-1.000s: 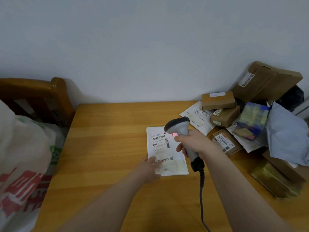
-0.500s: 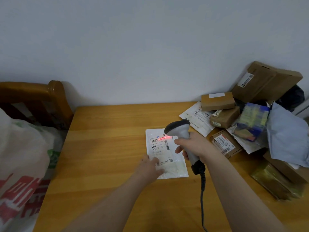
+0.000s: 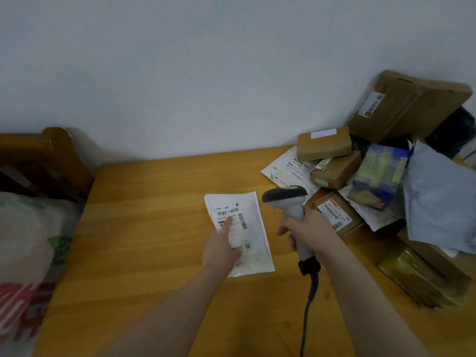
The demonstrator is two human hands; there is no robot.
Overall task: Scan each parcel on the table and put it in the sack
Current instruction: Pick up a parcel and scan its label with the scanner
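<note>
- Head view: the left hand [image 3: 221, 249] lies flat on the white mailer [image 3: 251, 228], fingers straight and the forefinger reaching up onto its printed label [image 3: 228, 213]. It looks to be pinning the thin bag to the counter [image 3: 154, 228] so the barcode stays smooth and readable.
- The right hand [image 3: 306, 231] is wrapped round the grip of the barcode scanner [image 3: 288, 202]. The scanner's head is just right of the mailer and not over it, and its cable [image 3: 307, 305] trails back towards the person.
- The mailer, the parcel in hand, lies face up under the left hand and just left of the right hand.
- The sack [image 3: 25, 253] sits well out to the left of the left hand, off the counter's edge, a short carry from the mailer.
- The pile of parcels [image 3: 334, 171] waits just beyond and to the right of the right hand.
- Against half a second ago, the red scan line on the label is gone and the scanner has drawn off to the right. The left hand has slid further up the mailer. I judge the scan done and the lift to the sack next.
</note>
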